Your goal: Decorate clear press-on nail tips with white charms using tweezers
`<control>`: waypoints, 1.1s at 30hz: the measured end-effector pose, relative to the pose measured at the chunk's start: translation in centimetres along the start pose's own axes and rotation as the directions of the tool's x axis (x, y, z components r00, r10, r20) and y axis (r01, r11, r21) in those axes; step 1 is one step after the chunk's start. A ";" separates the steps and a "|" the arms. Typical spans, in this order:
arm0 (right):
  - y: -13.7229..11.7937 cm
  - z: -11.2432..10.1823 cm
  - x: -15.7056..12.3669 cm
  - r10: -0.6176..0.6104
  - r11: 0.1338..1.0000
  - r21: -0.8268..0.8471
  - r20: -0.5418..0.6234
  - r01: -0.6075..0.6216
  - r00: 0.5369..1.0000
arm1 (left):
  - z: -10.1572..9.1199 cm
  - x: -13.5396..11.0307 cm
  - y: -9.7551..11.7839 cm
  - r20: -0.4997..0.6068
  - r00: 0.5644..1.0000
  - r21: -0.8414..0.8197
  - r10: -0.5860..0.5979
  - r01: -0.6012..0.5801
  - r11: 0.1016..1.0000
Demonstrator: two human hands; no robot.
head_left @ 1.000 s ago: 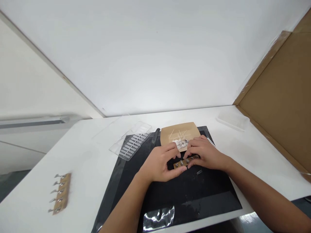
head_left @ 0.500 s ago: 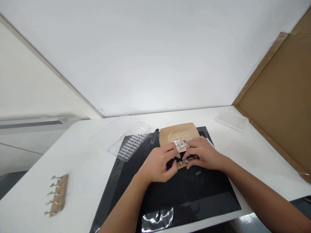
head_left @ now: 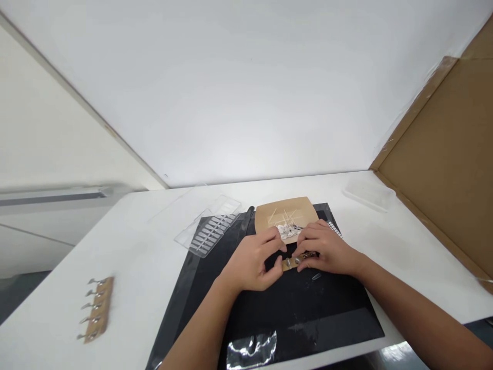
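A narrow wooden strip with small metal clips (head_left: pixel 286 265) lies on the black mat (head_left: pixel 277 308), between my two hands. My left hand (head_left: pixel 254 261) has its thumb and forefinger curled at the strip's left end. With bent fingers and thumb, my right hand (head_left: pixel 325 249) grips the strip further right and covers much of it. Whatever else the fingertips pinch is too small to make out. One loose clear nail tip (head_left: pixel 316 276) rests on the mat just below my right hand.
Behind my hands is a brown paper tray (head_left: pixel 264 213) holding thin sticks and small white pieces. A clear case of nail tips (head_left: pixel 210 234) overlaps the mat's left edge. Another wooden strip with upright clips (head_left: pixel 99 311) stands far left. A translucent box lid (head_left: pixel 367 194) lies back right.
The whole view has shifted slightly. My right fingers have moved a little along the strip; both hands stay at it.
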State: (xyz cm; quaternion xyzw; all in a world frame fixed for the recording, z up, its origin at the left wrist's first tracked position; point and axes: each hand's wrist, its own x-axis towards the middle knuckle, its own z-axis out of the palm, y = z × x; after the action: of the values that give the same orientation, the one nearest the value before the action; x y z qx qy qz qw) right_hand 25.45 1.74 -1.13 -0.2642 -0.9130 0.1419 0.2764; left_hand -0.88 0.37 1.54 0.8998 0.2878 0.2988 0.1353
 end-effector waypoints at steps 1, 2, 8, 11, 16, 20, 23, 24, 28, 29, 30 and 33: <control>0.1 0.0 0.0 -0.018 1.000 0.002 -0.005 0.018 1.000 | 0.0 0.0 0.0 -0.002 1.000 0.002 0.003 -0.003 1.000; 0.1 0.0 -0.1 -0.037 0.999 0.003 -0.009 0.037 0.999 | 0.0 0.0 0.0 -0.006 1.000 0.003 0.005 -0.005 1.000; -0.1 0.0 0.0 -0.128 0.989 -0.072 -0.003 0.128 0.992 | -0.1 0.0 0.1 -0.019 1.000 0.006 0.010 -0.010 1.000; -0.5 0.0 0.1 -0.161 0.979 -0.128 0.012 0.161 0.987 | -0.1 0.0 0.1 -0.014 1.000 0.010 0.009 -0.009 1.000; -1.0 -0.1 0.3 -0.205 0.959 -0.191 0.047 0.210 0.978 | 0.0 0.1 0.3 -0.012 1.000 0.036 0.009 -0.008 0.999; -1.2 -0.1 0.4 -0.215 0.948 -0.219 0.091 0.230 0.972 | 0.0 0.0 0.4 -0.017 1.000 0.043 0.016 -0.015 0.999; -1.3 -0.1 0.4 -0.220 0.933 -0.264 0.121 0.245 0.968 | 0.0 0.0 0.3 -0.022 1.000 0.050 0.020 -0.018 0.999; -1.3 -0.1 0.5 -0.219 0.928 -0.277 0.132 0.248 0.967 | 0.0 0.0 0.3 -0.022 1.000 0.053 0.021 -0.020 0.998; -1.4 -0.2 0.7 -0.212 0.923 -0.287 0.180 0.258 0.961 | 0.0 0.1 0.3 -0.024 0.999 0.061 0.027 -0.025 0.998; -1.4 -0.2 0.7 -0.211 0.922 -0.286 0.188 0.259 0.959 | 0.1 0.1 0.3 -0.023 0.999 0.062 0.027 -0.025 0.998; -1.4 -0.3 0.8 -0.211 0.923 -0.284 0.192 0.260 0.958 | 0.1 0.1 0.3 -0.023 0.999 0.064 0.026 -0.024 0.998; -1.5 -0.4 0.9 -0.211 0.923 -0.280 0.207 0.265 0.955 | 0.2 0.0 0.1 -0.021 0.999 0.070 0.024 -0.022 0.997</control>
State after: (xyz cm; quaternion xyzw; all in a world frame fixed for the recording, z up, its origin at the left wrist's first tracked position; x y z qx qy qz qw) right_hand 24.41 1.03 0.22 -0.1771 -0.9698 -0.0131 0.1671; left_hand -0.66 0.27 1.42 0.9038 0.2890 0.3001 0.0973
